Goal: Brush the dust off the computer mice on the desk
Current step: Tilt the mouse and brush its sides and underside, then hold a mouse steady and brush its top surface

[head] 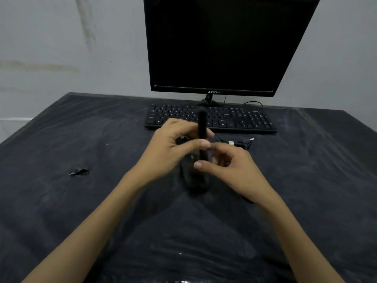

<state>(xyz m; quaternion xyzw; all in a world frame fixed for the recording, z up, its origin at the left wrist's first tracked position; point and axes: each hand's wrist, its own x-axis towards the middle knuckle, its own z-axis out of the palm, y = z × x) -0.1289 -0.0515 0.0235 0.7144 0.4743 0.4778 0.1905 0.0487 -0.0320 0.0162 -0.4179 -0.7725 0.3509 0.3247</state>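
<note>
A black computer mouse (pixel 195 178) lies on the desk covered in black sheeting (pixel 102 201), right under my hands. My left hand (pixel 173 148) is shut on a black brush (pixel 202 123), which stands upright with its handle pointing up; its lower end reaches down to the mouse's front. My right hand (pixel 230 166) hovers just right of the brush's lower end with its fingers curled and apart, holding nothing that I can see. The mouse's cable (pixel 241 142), with a USB plug, lies coiled behind my right hand.
A black keyboard (pixel 234 119) sits behind my hands, in front of a dark monitor (pixel 220 48) by the wall. The sheeting has a small tear (pixel 79 172) at the left. The desk's left edge runs diagonally at the far left.
</note>
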